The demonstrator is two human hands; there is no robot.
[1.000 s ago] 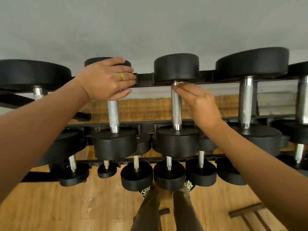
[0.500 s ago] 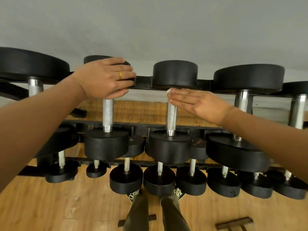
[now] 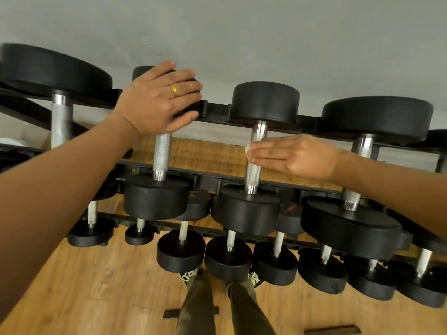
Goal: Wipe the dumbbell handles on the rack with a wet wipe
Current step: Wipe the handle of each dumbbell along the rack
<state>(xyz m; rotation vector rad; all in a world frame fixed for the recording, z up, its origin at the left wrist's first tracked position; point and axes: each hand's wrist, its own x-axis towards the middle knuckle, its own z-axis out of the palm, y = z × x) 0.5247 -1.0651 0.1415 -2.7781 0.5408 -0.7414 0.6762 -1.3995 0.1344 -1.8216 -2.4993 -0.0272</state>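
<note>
A black rack (image 3: 215,110) carries rows of black dumbbells with silver knurled handles. My right hand (image 3: 295,154) lies flat with straight fingers across the middle dumbbell's handle (image 3: 252,174), pressing a small whitish wet wipe (image 3: 248,150) against it; only the wipe's edge shows past my fingertips. My left hand (image 3: 157,100), wearing a gold ring, rests over the far head of the neighbouring dumbbell, fingers curved round its rim, above that dumbbell's handle (image 3: 161,153).
Larger dumbbells sit at the left (image 3: 60,117) and right (image 3: 360,151) on the top tier. A lower tier holds several smaller dumbbells (image 3: 227,257). Below are a wooden floor (image 3: 96,286), my trouser legs (image 3: 200,308) and a grey wall behind the rack.
My right hand has slid down the middle handle with the wipe, from just under the far head to about mid-handle. My left hand stays on the neighbouring dumbbell's head.
</note>
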